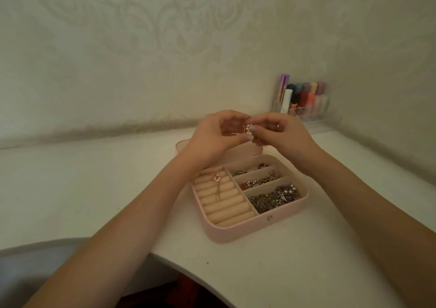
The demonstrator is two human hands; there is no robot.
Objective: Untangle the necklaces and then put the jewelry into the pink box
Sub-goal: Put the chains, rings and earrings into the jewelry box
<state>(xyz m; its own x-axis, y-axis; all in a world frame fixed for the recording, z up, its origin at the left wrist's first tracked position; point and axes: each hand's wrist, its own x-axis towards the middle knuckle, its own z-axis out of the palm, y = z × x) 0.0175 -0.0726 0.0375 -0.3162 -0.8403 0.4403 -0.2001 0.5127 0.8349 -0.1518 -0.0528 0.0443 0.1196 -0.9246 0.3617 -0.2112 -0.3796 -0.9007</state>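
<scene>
At the lower left of the frame the left arm comes up over the white table. Its hand, the left hand, is up in the middle of the frame, above the far edge of the pink box. The fingers of this hand are curled and pinch a small gold piece. It looks like a charm on a thin chain, but it is too small to be sure.

Just right of it, the right hand pinches the same gold piece from the other side. The two hands meet there, fingertip to fingertip.

Below the hands the box lies open on the table. On its left side are soft cream rolls, and a gold necklace lies across them. On its right side are three slots full of rings, beads and dark chains.

At the upper right, by the wall, a clear rack holds little colored bottles.

I think the step now is pulling the knot loose in the gold piece. Next, the hands need to pick gently at the chain, not tug hard, and then lay it down in the box.
</scene>
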